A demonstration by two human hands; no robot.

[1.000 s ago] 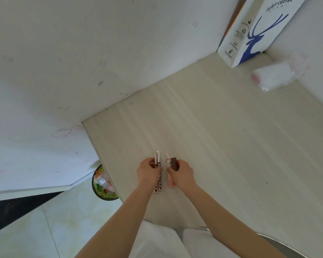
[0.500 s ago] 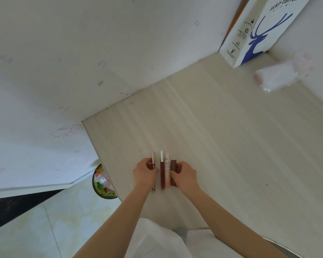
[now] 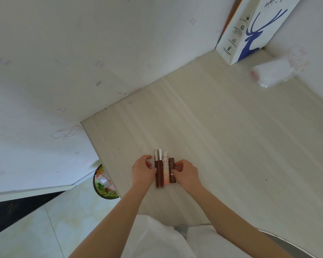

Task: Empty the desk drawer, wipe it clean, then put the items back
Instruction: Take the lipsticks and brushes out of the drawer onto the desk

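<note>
Four lip tubes (image 3: 163, 169) near desk edge (image 3: 101, 161)

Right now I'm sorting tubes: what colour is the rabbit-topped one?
Pale pink fading to peach, on the rabbit-topped tube; head view.

Bright soft daylight, faint shadows, wide-angle edge bending, blurred corners

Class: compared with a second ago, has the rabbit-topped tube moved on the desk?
Yes. The rabbit-topped tube, then raised in the right hand, now lies flat on the desk among the other tubes.
</note>
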